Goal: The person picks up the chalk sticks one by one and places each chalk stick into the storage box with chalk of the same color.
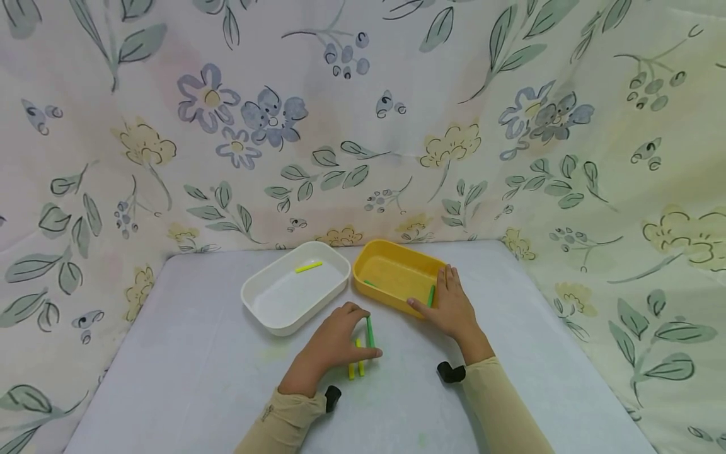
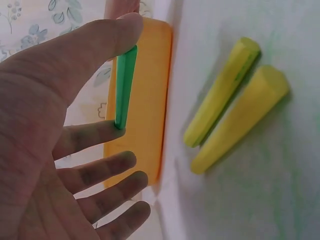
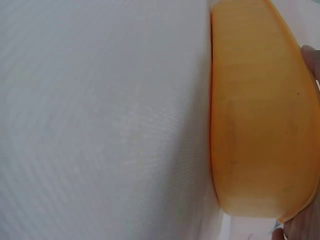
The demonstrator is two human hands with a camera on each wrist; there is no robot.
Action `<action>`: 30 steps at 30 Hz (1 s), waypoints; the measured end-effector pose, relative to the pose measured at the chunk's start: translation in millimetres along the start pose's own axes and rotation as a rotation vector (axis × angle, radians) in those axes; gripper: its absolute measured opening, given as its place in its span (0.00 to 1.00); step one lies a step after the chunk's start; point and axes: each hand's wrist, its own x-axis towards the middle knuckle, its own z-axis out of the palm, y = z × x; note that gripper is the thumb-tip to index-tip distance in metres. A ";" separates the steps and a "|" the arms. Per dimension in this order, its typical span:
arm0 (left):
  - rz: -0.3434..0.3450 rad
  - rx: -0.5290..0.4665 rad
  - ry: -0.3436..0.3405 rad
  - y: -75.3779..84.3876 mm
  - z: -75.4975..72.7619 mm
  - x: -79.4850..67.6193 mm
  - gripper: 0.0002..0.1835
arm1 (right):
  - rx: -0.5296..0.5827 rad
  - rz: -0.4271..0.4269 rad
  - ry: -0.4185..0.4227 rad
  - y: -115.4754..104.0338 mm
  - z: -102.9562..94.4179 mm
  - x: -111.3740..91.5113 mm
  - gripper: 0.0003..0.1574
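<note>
My left hand (image 1: 339,339) pinches a green crayon (image 2: 125,87) by its two ends, between thumb and index finger; the other fingers are spread. Just below that hand, two yellow crayons (image 2: 224,92) (image 2: 242,120) lie side by side on the white cloth. My right hand (image 1: 454,309) holds the right end of the yellow tray (image 1: 391,251), thumb at the near rim and fingers along the right side. Inside that tray a green crayon (image 1: 431,295) leans near the hand, and part of another green one (image 1: 370,283) shows by the near wall.
A white tray (image 1: 266,315) stands left of the yellow tray, with one yellow crayon (image 1: 309,267) in it. White cloth (image 1: 187,353) with faint coloured smudges covers the table. A floral curtain (image 1: 340,126) rises behind and at both sides.
</note>
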 end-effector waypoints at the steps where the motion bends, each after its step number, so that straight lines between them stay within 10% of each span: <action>1: 0.000 0.002 0.001 0.4 -0.6 1.0 0.45 | 0.001 -0.001 0.002 0.0 0.0 -0.1 0.85; 30: 0.065 -0.009 0.071 9.8 -14.4 26.2 0.49 | -0.001 -0.013 0.030 -1.2 -0.2 -2.1 0.84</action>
